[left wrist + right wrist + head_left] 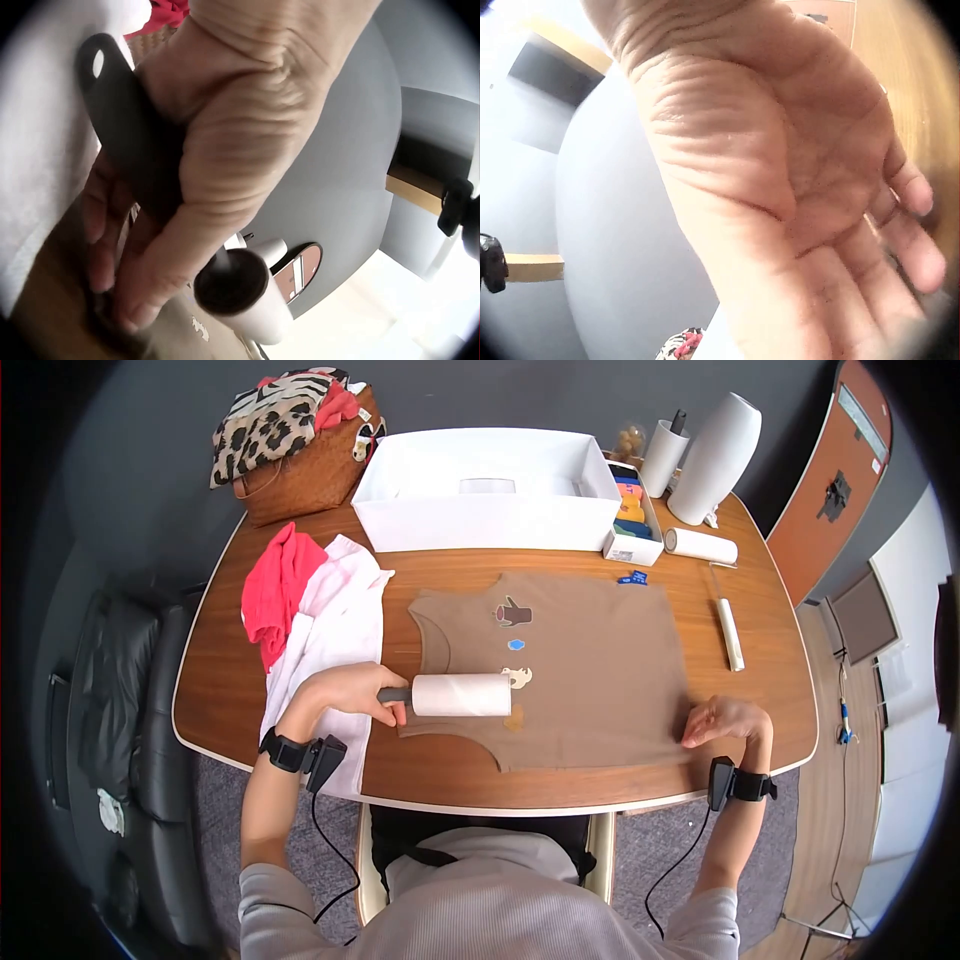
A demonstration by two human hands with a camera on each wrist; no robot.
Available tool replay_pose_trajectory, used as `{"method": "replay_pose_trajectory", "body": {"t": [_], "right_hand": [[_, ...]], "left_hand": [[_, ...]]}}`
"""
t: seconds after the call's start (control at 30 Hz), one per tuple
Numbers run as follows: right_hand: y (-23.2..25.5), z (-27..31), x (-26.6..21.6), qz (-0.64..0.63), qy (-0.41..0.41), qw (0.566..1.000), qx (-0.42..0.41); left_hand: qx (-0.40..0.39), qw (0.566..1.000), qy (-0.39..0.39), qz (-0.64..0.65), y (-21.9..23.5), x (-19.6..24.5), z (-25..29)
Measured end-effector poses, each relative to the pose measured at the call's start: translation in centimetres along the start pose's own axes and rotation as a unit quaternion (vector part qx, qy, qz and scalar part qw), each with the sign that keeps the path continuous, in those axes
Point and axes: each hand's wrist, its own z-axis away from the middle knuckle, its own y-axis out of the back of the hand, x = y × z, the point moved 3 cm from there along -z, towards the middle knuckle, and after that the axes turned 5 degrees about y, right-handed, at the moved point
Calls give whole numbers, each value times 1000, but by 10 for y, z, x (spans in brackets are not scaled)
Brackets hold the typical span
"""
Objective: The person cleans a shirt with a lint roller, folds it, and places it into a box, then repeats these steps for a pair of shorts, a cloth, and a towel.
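My left hand (348, 690) grips the dark handle (124, 124) of a lint roller (465, 696). Its white sheet cylinder lies across the left part of a brown sleeveless top (600, 660), over the row of printed figures. The top is spread flat, neckline to the left and hem to the right. By the near hem corner is my right hand (728, 720), fingers loosely bent and nothing in its palm (832, 142). Left of the roller, a white garment (325, 615) runs beneath my left forearm, with a red garment (283, 595) beside it.
Along the back stand a brown bag (310, 475) topped with patterned cloth, a large white box (490, 520) and a small box (632, 545) of folded items. At the right lie a white roll (702, 546) and a white-handled tool (730, 635). A blue piece (633, 577) touches the top's far edge.
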Motion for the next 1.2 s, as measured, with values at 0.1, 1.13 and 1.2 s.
{"method": "replay_pose_trajectory", "body": {"t": [0.1, 1.13, 1.2], "right_hand": [[6, -1, 2, -29, -37, 999, 16], [44, -105, -20, 335, -183, 906, 181], [41, -106, -25, 331, -151, 899, 242]], "left_hand": [[5, 998, 21, -61, 3, 3, 2], [322, 937, -49, -130, 12, 42, -84], [343, 929, -5, -136, 9, 53, -73]]}}
